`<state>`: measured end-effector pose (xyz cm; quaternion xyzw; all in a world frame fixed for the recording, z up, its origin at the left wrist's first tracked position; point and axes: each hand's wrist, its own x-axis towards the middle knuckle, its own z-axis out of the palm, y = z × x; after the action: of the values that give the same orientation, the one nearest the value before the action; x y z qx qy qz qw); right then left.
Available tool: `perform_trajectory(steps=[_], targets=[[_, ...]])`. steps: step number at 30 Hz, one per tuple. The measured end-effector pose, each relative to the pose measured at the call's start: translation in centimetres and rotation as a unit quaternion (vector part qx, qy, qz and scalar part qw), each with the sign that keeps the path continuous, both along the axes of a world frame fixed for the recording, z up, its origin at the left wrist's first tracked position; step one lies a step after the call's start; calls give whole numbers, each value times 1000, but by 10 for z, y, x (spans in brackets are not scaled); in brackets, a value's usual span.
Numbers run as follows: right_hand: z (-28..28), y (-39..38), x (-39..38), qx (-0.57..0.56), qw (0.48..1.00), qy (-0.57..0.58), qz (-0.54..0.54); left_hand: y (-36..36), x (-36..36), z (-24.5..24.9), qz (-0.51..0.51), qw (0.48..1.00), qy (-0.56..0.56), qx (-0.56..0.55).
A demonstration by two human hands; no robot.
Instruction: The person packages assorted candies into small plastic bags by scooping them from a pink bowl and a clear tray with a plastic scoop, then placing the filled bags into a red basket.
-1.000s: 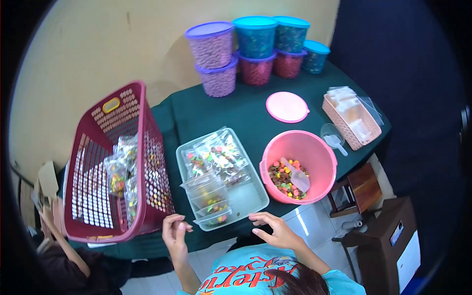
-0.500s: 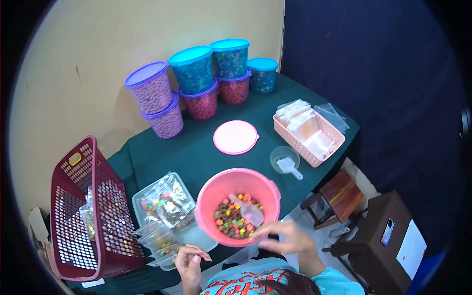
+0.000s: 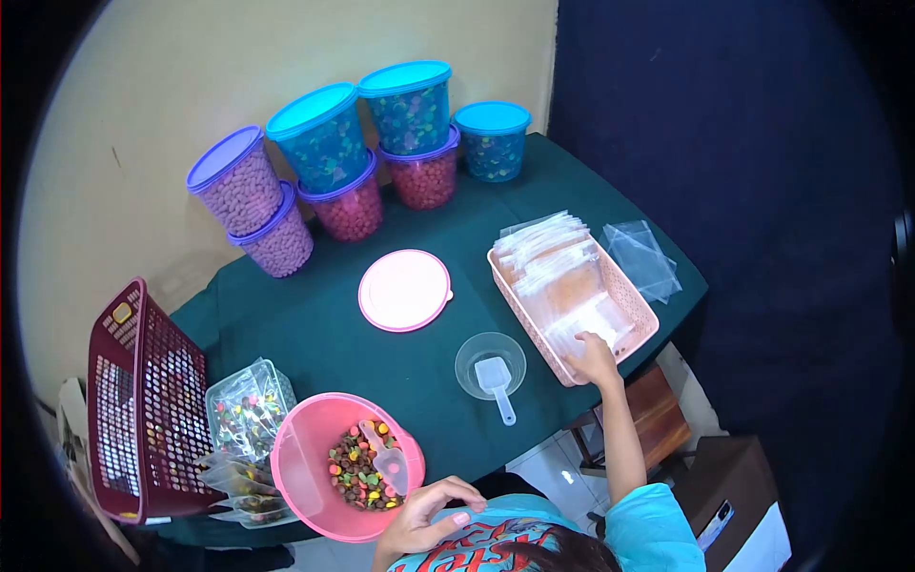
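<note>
My right hand [image 3: 593, 360] reaches into the near end of a pink basket [image 3: 640, 349] with clear plastic bags [image 3: 572, 276]; its fingertips touch the bags there, and whether they grip one is too small to tell. My left hand [image 3: 434, 515] is held in front of my shirt, beside the pink tub [image 3: 297, 458], fingers slightly bent and apart, nothing in it. Inside the tub lie colourful candies [image 3: 355, 477] and a clear scoop [image 3: 389, 464]. A clear bowl [image 3: 464, 367] with a white scoop [image 3: 494, 377] sits left of the basket.
Stacked tubs with blue lids [image 3: 405, 110] and purple lids [image 3: 238, 181] line the wall. A pink lid [image 3: 405, 291] lies mid-table. At left stand a maroon basket [image 3: 141, 410] and a tray with filled bags [image 3: 250, 410]. Loose clear bags [image 3: 640, 259] lie at right; a wooden stool [image 3: 658, 415] stands below.
My right hand has moved from the pink tub's rim to the bag basket on the right. My left hand has shifted right in view. The camera view has turned toward the right.
</note>
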<state>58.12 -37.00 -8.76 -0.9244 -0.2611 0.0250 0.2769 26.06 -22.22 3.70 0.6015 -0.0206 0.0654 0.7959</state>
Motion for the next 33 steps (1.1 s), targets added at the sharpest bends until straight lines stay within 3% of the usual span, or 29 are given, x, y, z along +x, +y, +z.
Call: perform_trajectory(steps=[2, 6, 10, 12, 14, 16, 17, 20, 22, 25, 29, 33], targets=[[6, 12, 3, -133, 989, 61, -13, -7, 13, 2, 10, 1000, 23, 0], [-12, 12, 12, -66, 994, 60, -66, -14, 31, -3, 10, 998, 46, 34], [-1, 1, 16, 43, 997, 11, -69, -16, 41, -8, 20, 998, 49, 36], [21, -7, 9, 244, 966, 40, -71, -19, 43, -9, 32, 998, 46, 33], [70, 0, -25, 371, 926, 25, -65, -22, 44, -9, 82, 996, 35, -16], [103, 8, -67, 402, 915, 38, 21, -21, 44, -11, 116, 991, 52, -52], [112, 16, -86, 413, 901, 42, 129, -21, 45, -13, 134, 986, 45, -85], [134, 38, -137, 368, 827, 93, 414, -21, 43, -2, 178, 973, 41, -145], [116, 60, -158, 361, 756, 81, 539, -16, 30, -4, 174, 963, 14, -206], [108, 72, -176, 357, 734, 115, 566, -10, 7, -22, 179, 949, -7, -260], [111, 87, -180, 323, 672, 206, 634, -16, -15, -17, 250, 942, 4, -225], [115, 110, -191, 325, 667, 143, 655, -14, -35, -18, 319, 916, -23, -244]])
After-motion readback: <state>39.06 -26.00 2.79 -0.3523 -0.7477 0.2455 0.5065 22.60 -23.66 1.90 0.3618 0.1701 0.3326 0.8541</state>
